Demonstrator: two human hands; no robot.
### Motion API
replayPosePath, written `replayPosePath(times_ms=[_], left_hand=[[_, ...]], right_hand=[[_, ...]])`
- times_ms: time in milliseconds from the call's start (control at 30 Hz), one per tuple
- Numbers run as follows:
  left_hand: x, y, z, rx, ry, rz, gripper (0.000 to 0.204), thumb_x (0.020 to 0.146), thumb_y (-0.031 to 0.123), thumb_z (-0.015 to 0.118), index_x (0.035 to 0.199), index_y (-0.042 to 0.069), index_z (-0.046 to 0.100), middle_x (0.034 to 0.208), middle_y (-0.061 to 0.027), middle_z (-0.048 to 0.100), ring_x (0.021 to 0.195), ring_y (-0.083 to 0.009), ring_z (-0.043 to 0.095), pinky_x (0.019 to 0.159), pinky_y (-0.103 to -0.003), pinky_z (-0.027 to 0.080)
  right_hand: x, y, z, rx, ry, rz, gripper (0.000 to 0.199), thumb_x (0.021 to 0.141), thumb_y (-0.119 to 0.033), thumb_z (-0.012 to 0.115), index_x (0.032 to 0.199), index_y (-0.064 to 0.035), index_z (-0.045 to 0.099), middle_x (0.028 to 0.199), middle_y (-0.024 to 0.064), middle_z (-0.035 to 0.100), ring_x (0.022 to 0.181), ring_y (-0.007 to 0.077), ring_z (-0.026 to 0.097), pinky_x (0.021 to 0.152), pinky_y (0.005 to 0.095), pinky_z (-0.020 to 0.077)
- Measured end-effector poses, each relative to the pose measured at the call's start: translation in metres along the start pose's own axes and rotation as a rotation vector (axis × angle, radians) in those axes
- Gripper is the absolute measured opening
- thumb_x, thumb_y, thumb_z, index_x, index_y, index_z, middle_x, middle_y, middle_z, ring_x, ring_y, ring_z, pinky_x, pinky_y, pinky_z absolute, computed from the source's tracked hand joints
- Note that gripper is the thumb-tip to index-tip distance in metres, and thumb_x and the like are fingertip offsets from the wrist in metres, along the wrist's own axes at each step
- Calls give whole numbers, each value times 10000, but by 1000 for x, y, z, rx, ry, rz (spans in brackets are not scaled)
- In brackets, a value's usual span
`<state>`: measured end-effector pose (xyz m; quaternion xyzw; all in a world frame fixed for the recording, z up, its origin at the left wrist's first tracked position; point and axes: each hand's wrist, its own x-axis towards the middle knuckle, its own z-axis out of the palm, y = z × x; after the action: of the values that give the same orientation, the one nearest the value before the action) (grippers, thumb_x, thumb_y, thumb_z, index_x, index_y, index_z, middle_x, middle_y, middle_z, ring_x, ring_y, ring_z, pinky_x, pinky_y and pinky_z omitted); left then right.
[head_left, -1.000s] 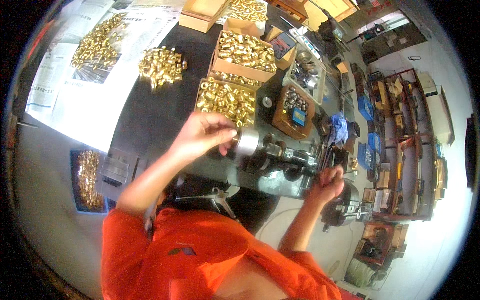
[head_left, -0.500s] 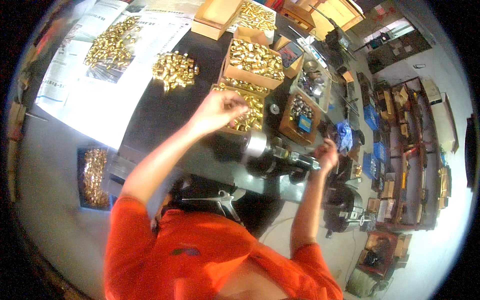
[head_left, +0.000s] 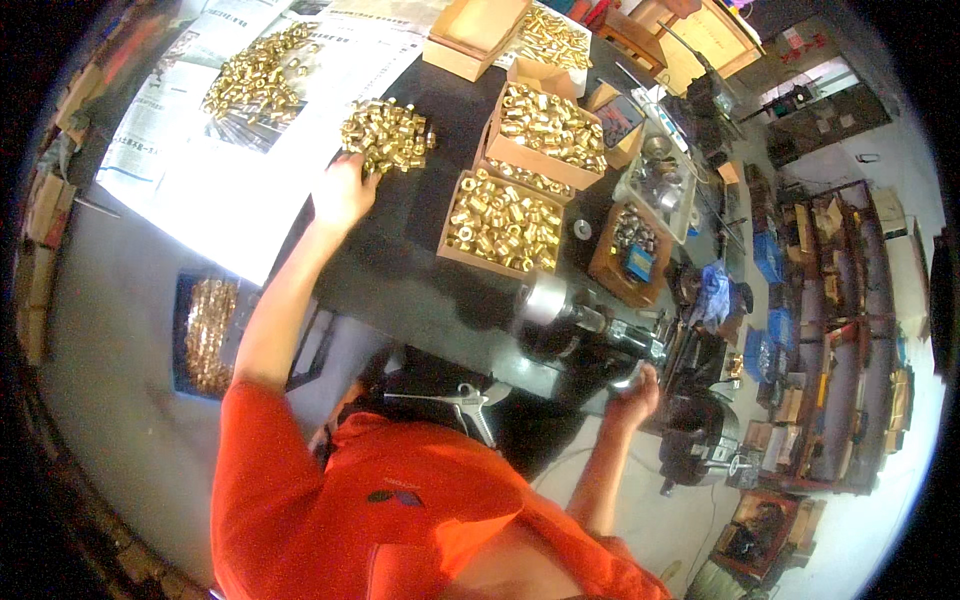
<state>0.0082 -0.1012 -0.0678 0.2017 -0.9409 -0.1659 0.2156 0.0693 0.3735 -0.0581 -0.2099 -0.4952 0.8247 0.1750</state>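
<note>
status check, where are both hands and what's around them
Left hand on the loose pile of brass fittings, grip unclear. Right hand at the bench machine, grip unclear. Open cardboard box of fittings between them.

Left arm (head_left: pixel 290 290) outstretched, right arm (head_left: pixel 605 460) bent

A dark counter (head_left: pixel 420 260) carries open cardboard boxes (head_left: pixel 500 222) of brass fittings and a loose brass pile (head_left: pixel 385 135). Newspaper sheets (head_left: pixel 250 170) cover its left end, bearing another brass heap (head_left: pixel 255 75).
</note>
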Motion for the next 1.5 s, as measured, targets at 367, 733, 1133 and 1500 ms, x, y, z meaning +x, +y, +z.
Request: replayPosePath(times_ms=[367,733,1133,1500], left_hand=[[-19,3,-11,-34,-46,110,195,705,205,632,847,82,582,744,-110,607,691,-308,597,616,-413,468],[-22,1,-21,-92,-156,46,140,714,197,610,742,65,571,677,-140,612,665,-319,606,611,-418,478],[-72,93,-63,-1338,-697,137,225,754,-25,562,976,-23,523,803,-84,603,662,-125,585,571,-244,487],[-70,129,-79,-1411,-818,215,114,778,-47,569,889,-66,586,765,-87,615,684,-128,603,644,-248,497]], right_hand=[[23,17,-12,2,-113,1,262,829,-211,466,997,-37,566,929,63,589,821,204,567,712,330,477],[20,15,-12,58,-217,86,250,859,-197,412,1002,-44,549,931,67,590,842,209,571,746,340,480],[10,10,1,7,-92,29,127,843,-193,453,851,-93,531,709,-21,535,492,63,419,416,179,311],[0,1,-3,-41,-41,-30,161,841,-179,460,839,-35,531,624,-36,420,459,60,330,395,185,253]])
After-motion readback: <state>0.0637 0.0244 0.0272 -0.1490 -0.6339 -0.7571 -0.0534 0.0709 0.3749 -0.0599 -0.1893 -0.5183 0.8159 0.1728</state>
